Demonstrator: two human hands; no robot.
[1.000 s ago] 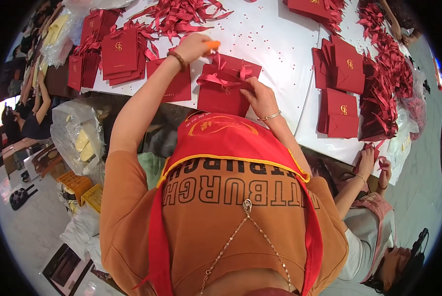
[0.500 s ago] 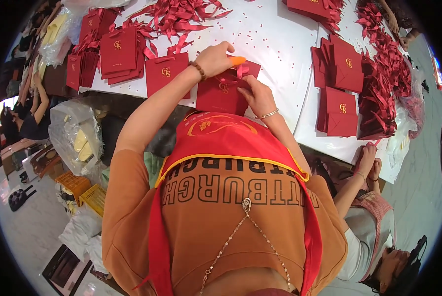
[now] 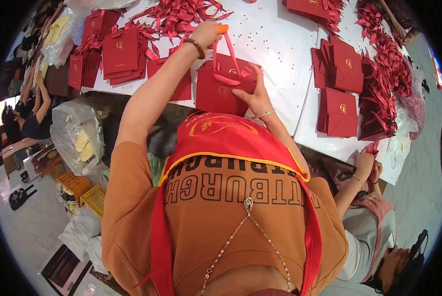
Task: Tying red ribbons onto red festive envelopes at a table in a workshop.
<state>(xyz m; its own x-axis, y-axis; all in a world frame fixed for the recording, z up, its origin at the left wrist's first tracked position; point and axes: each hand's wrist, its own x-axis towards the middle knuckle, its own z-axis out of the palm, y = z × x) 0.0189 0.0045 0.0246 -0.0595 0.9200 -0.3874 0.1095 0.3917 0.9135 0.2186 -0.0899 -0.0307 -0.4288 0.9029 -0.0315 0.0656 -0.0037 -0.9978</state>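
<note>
Stacked red bags [image 3: 120, 53] and a co-worker [image 3: 364, 244] suggest a workshop.

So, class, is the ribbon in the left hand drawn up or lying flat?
Drawn up: the ribbon runs nearly straight down from the left hand.

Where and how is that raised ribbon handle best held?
Probably pinch the pink ribbon handle near its top, where your left hand is, coming in from the left: its thin strands rise and converge there, above the red gift bag.
</note>
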